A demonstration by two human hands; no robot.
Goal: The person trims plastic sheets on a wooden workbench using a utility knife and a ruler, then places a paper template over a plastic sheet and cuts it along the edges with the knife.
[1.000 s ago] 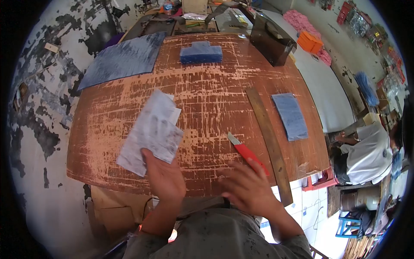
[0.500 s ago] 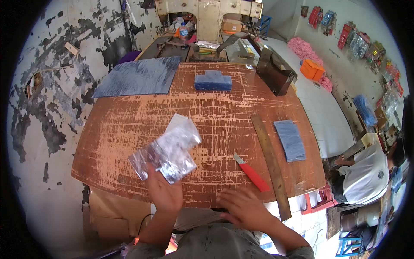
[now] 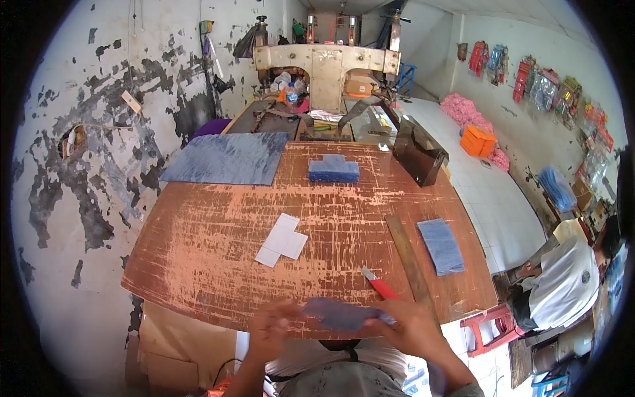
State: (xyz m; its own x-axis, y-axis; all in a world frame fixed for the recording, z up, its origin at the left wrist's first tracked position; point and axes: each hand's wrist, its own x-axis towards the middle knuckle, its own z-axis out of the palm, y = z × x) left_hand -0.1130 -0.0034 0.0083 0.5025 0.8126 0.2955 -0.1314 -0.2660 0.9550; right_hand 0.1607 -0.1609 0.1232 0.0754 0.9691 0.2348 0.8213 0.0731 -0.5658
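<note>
Near the front edge of the worn brown board [image 3: 198, 264], my right hand [image 3: 413, 327] grips the right end of a thin dark blue-grey piece [image 3: 338, 314]. My left hand [image 3: 272, 327] is beside the piece's left end; its fingers are blurred, so I cannot tell whether they grip it. A white stepped template [image 3: 282, 241] lies flat on the board beyond my left hand. Just beyond my right hand is a red utility knife [image 3: 380, 284] with its blade out, its rear end hidden. A long brown ruler [image 3: 408, 258] runs alongside the knife.
A blue-grey sheet [image 3: 228, 159] lies at the back left, beside a stack of cut blue pieces [image 3: 334, 170]. A blue rectangle [image 3: 441, 247] lies on the right. Behind the board stands a beige press [image 3: 326, 73]. Another person [image 3: 562, 274] sits at the far right.
The shiny piece in my left hand has left the template, which now lies uncovered. My hands have come together near the front edge around a dark piece. The view has tilted up.
</note>
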